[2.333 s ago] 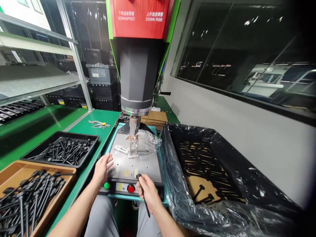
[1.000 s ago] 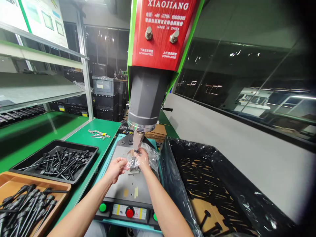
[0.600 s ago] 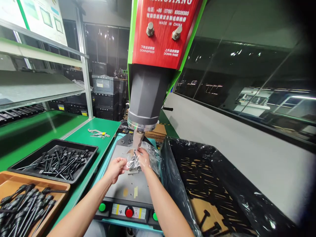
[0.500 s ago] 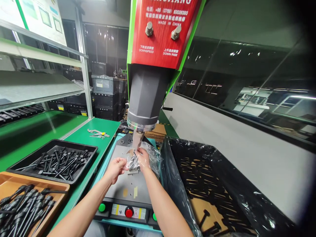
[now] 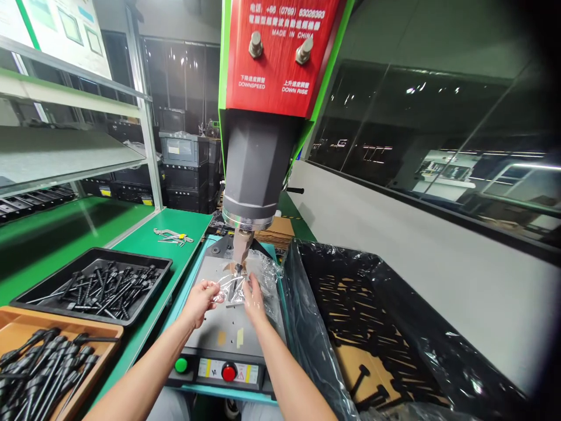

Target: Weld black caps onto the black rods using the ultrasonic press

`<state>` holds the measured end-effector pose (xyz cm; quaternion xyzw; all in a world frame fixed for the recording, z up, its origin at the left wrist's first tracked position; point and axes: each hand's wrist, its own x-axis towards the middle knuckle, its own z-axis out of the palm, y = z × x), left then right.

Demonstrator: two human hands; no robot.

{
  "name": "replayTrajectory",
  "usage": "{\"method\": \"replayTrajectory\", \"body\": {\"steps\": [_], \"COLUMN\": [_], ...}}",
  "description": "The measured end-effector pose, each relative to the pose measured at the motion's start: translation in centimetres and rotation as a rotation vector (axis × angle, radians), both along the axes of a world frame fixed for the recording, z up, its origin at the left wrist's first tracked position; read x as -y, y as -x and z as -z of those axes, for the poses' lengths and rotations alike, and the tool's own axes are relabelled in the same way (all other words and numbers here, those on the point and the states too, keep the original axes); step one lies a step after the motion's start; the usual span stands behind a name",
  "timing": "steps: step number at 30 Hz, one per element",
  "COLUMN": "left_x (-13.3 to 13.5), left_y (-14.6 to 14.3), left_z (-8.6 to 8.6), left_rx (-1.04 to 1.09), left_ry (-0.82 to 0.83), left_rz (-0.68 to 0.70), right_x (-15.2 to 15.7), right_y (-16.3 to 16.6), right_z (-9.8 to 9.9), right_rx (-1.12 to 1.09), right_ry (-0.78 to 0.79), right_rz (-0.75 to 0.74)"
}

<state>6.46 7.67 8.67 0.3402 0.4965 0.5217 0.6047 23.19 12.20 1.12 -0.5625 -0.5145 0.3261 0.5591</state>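
My left hand [image 5: 200,299] pinches the left edge of a clear plastic film [image 5: 228,285] and holds it over the small fixture under the horn [image 5: 241,246] of the red and green press. My right hand [image 5: 253,295] is just right of the fixture, its fingers stretched out and touching the film's right side. A slim black part [image 5: 236,275] stands in the fixture beneath the film. The grey base plate [image 5: 236,318] lies below both hands.
A black tray [image 5: 94,286] and a brown tray [image 5: 48,356] of black screw-like parts sit on the green bench at my left. A plastic-lined bin [image 5: 377,327] with several black parts stands at the right. Green [image 5: 180,365] and red [image 5: 228,373] buttons line the machine's front.
My right hand carried a black part from the front edge up to the fixture and has let go of it, now drawing back with fingers open. My left hand took hold of the film.
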Motion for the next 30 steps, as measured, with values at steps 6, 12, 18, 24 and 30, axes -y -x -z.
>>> {"method": "replayTrajectory", "body": {"steps": [6,12,18,24,30], "left_x": [0.2,0.3,0.6,3.8,10.1], "left_y": [0.5,0.8,1.0,3.8,9.2], "left_z": [1.4,2.5,2.7,4.0,10.3], "left_rx": [-0.063,-0.084,-0.11,-0.345,-0.89], "left_ry": [0.002,0.024,0.049,0.023,-0.071], "left_rz": [-0.002,-0.021,-0.008,-0.095,-0.403], "right_x": [6.9,14.5,18.8,21.5,22.7], "right_y": [-2.4,-4.7,-7.4,-9.7,-10.9], "right_z": [2.7,3.3,2.8,4.8,9.8], "right_rx": [0.117,0.201,0.122,0.1,0.279], "right_ry": [0.055,0.06,0.167,0.273,0.133], "right_rz": [-0.092,-0.263,-0.24,-0.148,0.257]}}
